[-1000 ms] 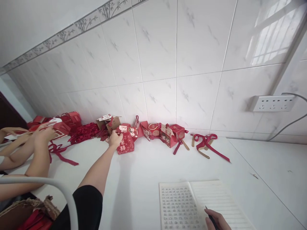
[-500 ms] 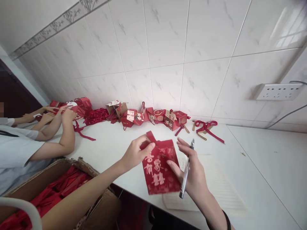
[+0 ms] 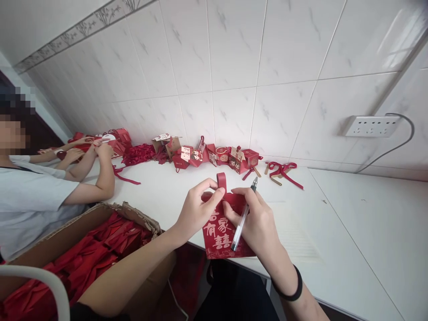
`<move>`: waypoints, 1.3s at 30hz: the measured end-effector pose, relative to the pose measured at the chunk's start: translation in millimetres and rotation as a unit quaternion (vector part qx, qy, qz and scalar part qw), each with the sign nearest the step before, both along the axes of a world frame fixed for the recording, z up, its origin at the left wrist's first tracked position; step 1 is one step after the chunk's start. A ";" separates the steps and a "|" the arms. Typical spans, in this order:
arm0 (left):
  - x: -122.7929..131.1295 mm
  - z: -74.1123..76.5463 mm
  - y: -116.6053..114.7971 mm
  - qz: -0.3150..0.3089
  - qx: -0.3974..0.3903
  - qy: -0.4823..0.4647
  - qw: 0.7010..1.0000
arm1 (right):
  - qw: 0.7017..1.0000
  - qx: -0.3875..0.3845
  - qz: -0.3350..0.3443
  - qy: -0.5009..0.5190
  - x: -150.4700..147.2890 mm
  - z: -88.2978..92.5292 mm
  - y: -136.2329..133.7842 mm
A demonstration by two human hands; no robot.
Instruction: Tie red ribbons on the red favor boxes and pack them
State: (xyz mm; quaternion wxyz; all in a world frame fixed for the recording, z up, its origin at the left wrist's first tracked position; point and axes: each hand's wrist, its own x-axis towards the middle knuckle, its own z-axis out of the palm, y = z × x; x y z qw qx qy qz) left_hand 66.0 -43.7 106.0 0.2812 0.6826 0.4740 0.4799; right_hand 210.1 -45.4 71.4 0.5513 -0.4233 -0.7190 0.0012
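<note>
- Above the front edge of the white tabletop (image 3: 351, 223), both hands hold a flattened red gift box (image 3: 222, 232) with its printed face toward the camera.
- Its long axis runs from the person's body toward the tiled wall, nearly upright in the view. The gold characters read the right way up. A small red handle loop (image 3: 221, 180) sticks up from the top edge toward the wall, and the bottom edge hangs just past the tabletop's edge.
- The left hand (image 3: 195, 209) pinches the box's upper left corner between thumb and forefinger, just beside the loop; the other fingers are curled behind.
- The right hand (image 3: 259, 223) is closed on the upper right part of the box, fingers bent over its top edge. It also clamps a pen (image 3: 243, 218) slantwise across the box face, tip pointing up toward the wall. A black band (image 3: 294, 285) circles that wrist.
- An open notebook (image 3: 294, 232) lies flat on the tabletop under and beyond the right hand, partly hidden by it.
- Along the foot of the wall stands a row of small red boxes (image 3: 214, 156), with loose red ribbons (image 3: 284, 171) to their right, well apart from the held box.
- At lower left a cardboard carton (image 3: 133, 214) filled with red flat pieces sits beside the left forearm.
- Further left, a co-worker's hands (image 3: 102, 149) rest on the tabletop among more red pieces.
- A white socket strip (image 3: 369, 126) is fixed to the wall on the right, with a grey cable (image 3: 406, 142) looping from it.
</note>
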 end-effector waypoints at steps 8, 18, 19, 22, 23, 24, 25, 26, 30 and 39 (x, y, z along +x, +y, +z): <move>-5.2 -9.4 -9.7 0.039 0.048 -0.056 0.996 | 0.999 0.015 0.030 -0.034 -4.0 -2.7 -6.5; -28.9 -9.5 -48.2 0.020 0.073 0.031 0.997 | 0.973 -0.147 0.166 0.067 -22.9 -2.6 -24.8; -31.5 -10.8 -53.6 0.023 0.080 0.035 0.996 | 0.966 -0.165 0.184 0.073 -25.1 -3.1 -27.2; -36.8 -18.6 -73.5 0.032 0.099 0.033 0.994 | 0.949 -0.204 0.227 0.073 -29.8 -7.2 -35.8; -37.6 -22.0 -81.0 0.033 0.102 0.030 0.994 | 0.945 -0.211 0.239 0.066 -30.3 -9.4 -38.9; -38.2 -25.6 -88.4 0.034 0.105 0.028 0.994 | 0.942 -0.216 0.250 0.057 -30.4 -12.0 -41.9; -38.7 -28.9 -95.5 0.033 0.108 0.025 0.993 | 0.939 -0.217 0.262 0.047 -30.2 -14.7 -44.7; -39.6 -31.7 -102.0 0.031 0.110 0.023 0.993 | 0.936 -0.218 0.274 0.038 -29.9 -17.3 -47.0; -52.7 -36.3 -120.2 0.011 0.031 0.001 0.999 | 0.927 -0.238 0.289 0.005 -33.7 -22.7 -51.8; -106.9 -38.4 -157.3 0.015 -0.223 0.009 0.975 | 0.925 -0.265 0.271 -0.020 -76.0 -19.2 -48.0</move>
